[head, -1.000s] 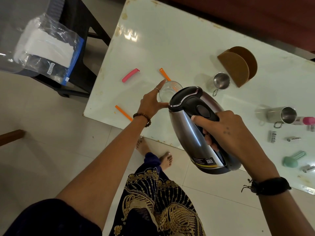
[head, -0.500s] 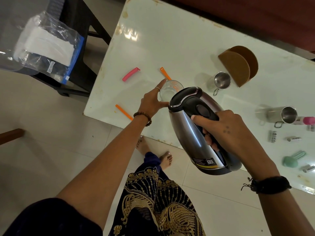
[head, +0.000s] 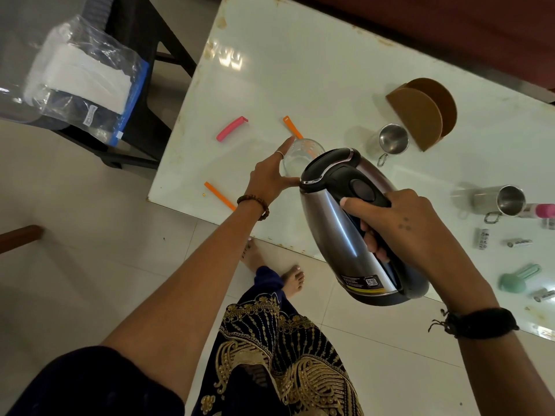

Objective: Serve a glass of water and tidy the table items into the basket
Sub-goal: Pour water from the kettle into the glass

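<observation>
Altogether two steel mugs (head: 392, 142), one kettle (head: 354, 226).

The left hand (head: 270, 175) is extended forward, thumb and fingers curved around the glass (head: 300, 157). The right hand (head: 399, 223) is wrapped around the kettle (head: 336, 235) handle, thumb laid along its top.
</observation>
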The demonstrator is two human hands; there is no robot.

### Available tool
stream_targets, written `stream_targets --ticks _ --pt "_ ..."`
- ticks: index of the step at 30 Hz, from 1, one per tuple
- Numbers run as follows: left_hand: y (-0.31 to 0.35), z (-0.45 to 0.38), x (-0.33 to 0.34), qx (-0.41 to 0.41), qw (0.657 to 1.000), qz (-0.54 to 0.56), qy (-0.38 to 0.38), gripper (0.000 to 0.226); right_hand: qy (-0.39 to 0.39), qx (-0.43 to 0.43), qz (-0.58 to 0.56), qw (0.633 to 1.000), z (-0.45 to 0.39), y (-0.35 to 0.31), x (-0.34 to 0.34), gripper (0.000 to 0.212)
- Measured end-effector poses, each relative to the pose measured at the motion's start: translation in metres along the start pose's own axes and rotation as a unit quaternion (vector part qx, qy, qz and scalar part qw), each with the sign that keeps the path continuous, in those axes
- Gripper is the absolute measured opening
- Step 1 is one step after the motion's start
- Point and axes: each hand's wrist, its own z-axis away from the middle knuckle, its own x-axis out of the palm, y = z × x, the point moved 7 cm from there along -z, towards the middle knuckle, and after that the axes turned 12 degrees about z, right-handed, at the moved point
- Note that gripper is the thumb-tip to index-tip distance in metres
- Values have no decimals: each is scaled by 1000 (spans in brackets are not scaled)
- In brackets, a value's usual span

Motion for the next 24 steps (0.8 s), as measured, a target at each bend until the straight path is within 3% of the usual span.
stream_targets --ticks 13,18,24 --pt "1 0 0 4 1000 -2 -1 86 11 35 -34 999 -1 1 -3 39" --pt "3 1 1 5 1000 1 -3 85 1 3 -5 1000 -2 -2 0 45" --pt "3 1 0 2 1000 -5 2 82 5 22 -20 1000 -3 -3 -1 35"
